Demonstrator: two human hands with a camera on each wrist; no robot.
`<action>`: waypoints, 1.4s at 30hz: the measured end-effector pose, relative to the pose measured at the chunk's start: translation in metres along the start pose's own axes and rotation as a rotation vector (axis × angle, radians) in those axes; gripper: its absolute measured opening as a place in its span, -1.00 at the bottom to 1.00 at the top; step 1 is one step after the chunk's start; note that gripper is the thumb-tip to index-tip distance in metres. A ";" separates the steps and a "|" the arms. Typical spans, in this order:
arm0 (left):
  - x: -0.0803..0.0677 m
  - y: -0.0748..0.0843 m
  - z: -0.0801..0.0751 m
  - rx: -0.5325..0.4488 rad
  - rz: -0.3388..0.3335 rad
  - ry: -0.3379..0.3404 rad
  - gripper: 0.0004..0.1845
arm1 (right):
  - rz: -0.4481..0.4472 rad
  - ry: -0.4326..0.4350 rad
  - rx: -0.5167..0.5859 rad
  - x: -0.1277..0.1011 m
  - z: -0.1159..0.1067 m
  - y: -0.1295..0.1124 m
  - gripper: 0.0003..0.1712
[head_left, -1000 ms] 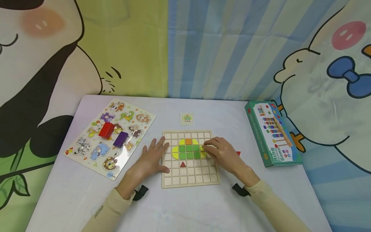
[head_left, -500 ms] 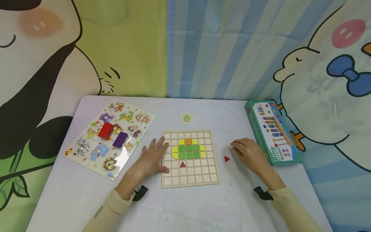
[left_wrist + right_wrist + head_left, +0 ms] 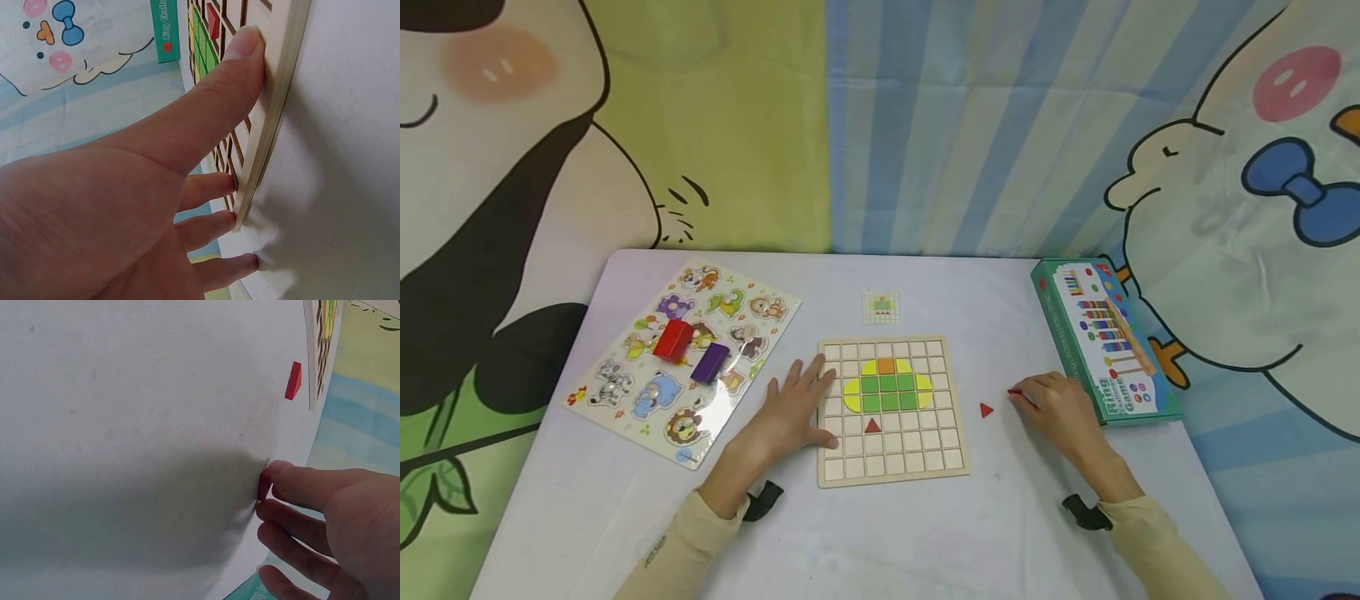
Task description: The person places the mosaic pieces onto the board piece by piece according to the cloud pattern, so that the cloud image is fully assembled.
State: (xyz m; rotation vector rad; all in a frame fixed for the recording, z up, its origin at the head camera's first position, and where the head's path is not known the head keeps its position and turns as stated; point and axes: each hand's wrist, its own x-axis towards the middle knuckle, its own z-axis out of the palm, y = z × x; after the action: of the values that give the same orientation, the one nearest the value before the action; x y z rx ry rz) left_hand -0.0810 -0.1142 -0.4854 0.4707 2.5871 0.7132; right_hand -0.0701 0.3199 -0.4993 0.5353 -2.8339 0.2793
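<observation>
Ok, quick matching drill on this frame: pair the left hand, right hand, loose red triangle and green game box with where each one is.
1 left hand
2 right hand
3 loose red triangle
4 green game box

a lying on the table between grid board and right hand
b pinching a small red piece
c at the table's right edge
d pressing flat on the grid board's left edge

Pairs: 1-d, 2-b, 3-a, 4-c

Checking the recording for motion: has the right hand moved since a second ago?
Yes. The right hand left the grid board, moving right toward the green box.
</observation>
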 end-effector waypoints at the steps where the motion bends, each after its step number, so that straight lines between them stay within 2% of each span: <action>1: 0.000 0.000 0.000 -0.001 0.000 0.000 0.16 | 0.000 0.002 0.001 0.000 0.001 0.000 -0.83; 5: 0.000 0.000 0.000 -0.002 0.001 0.000 0.16 | 0.008 0.009 -0.003 0.000 0.002 -0.001 -0.84; 15: 0.000 -0.002 0.000 0.007 0.001 0.001 0.16 | 0.099 0.008 -0.011 -0.001 0.004 -0.008 -0.83; 23: 0.000 -0.002 0.000 0.012 0.000 -0.003 0.16 | 0.066 0.066 0.048 -0.001 0.009 -0.012 -0.88; 27: 0.000 -0.002 0.000 0.015 0.001 -0.006 0.16 | 0.057 0.093 0.078 0.002 0.009 -0.014 -0.82; 30: -0.001 -0.001 0.000 0.012 -0.001 -0.009 0.16 | 0.022 0.132 0.107 0.010 0.006 -0.020 -0.77; 34: -0.001 -0.001 0.001 0.005 -0.002 -0.014 0.16 | -0.078 0.184 0.171 0.026 0.003 -0.037 -0.76; 42: -0.001 -0.001 0.000 0.012 0.002 -0.007 0.16 | -0.275 0.154 0.233 0.058 0.010 -0.092 -0.77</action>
State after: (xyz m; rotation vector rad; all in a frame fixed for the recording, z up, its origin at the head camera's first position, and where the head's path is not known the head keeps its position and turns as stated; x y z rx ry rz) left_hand -0.0802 -0.1148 -0.4858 0.4789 2.5861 0.6960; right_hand -0.0893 0.2139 -0.4797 0.9000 -2.5543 0.5740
